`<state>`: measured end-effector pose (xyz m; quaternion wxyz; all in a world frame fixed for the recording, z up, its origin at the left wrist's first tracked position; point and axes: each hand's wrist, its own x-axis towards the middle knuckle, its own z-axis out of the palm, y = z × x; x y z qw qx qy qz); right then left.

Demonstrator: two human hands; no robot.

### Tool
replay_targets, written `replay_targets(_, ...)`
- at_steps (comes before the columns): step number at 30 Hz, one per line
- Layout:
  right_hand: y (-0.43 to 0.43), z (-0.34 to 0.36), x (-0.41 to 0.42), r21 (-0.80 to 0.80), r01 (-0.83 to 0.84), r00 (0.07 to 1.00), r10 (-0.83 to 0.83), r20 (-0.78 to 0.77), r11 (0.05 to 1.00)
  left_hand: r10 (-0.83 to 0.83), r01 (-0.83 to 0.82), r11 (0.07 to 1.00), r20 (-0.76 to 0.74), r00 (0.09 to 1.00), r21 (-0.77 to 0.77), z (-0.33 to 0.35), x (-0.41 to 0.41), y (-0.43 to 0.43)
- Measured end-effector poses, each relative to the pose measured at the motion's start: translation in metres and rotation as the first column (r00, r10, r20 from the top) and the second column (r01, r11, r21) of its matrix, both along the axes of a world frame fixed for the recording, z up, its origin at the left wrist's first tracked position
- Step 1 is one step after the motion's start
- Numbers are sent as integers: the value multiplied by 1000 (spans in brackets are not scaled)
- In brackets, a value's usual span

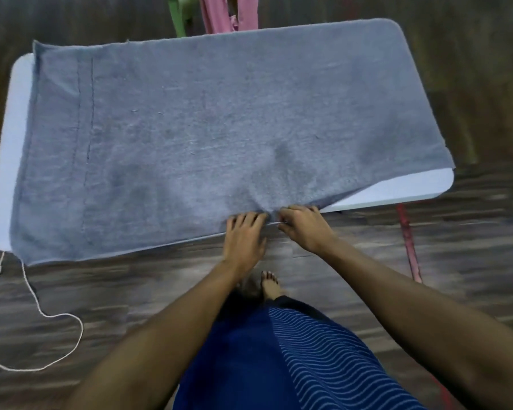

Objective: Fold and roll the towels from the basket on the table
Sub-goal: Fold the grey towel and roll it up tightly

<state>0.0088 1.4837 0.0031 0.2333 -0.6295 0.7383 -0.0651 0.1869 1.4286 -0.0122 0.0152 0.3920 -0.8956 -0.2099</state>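
A large blue-grey towel [208, 128] lies spread flat over almost the whole white table [403, 192]. Both hands meet at the middle of the towel's near edge. My left hand [245, 236] lies with its fingers on that edge, spread and only slightly bent. Close beside it, my right hand [304, 224] has its fingers curled round the edge and grips the cloth. The towel puckers into small folds just above the two hands. No basket is in view.
Bare strips of table show at the left end [14, 119] and near right corner. A white cord [33, 294] hangs from the left corner and loops on the wooden floor. Pink cloth [219, 13] and a green chair leg [180, 16] stand behind the table. A red strap [409, 244] lies on the floor at the right.
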Motion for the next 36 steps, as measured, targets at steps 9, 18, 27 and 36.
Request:
replay_targets(9,13,-14,-27,140,130,989,-119,-82,982,-21,19,1000,-146,989,-12,7,2,-7)
replay_targets(18,58,-4,-105,-3,342,924,-337,-179,940,-29,28,999,-33,999,-36,0,-13,-14)
replay_targets(27,74,8,-140,-89,218,976,-218,12,972,-165,166,986,16,986,-4,8,-136,39)
replay_targets(36,79,-6,-175,-30,35,997,-33,64,999,11,-22,994,-106,994,-103,5,-181,73)
